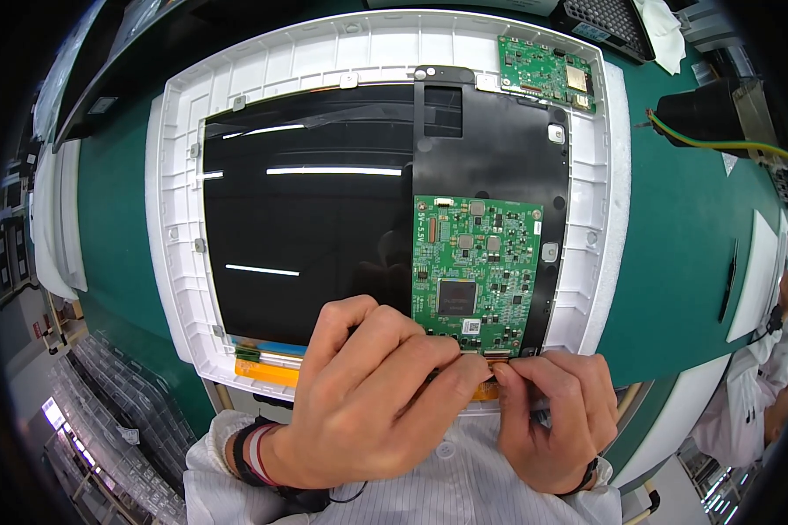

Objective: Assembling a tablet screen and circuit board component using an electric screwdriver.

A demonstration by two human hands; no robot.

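Both hands pinched together at the near edge of the large green circuit board [475, 271], left hand [372, 394] curled over with fingertips closed on the orange flex cable [486, 389], right hand [556, 416] nipping the same strip from the other side (thumb and forefinger all but shut), presumably to steady it at the board's connector. Board seated on a black plate [490, 149] beside the dark panel [306, 219], all laid flat in the white frame [175, 262] on the green mat [683, 245], close to the body for easy reach.

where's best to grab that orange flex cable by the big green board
Pinch the orange flex cable by its flat free end, from the near side below the big green board. It is thin and lies flat, so fingertips of both the left hand and right hand suit it.
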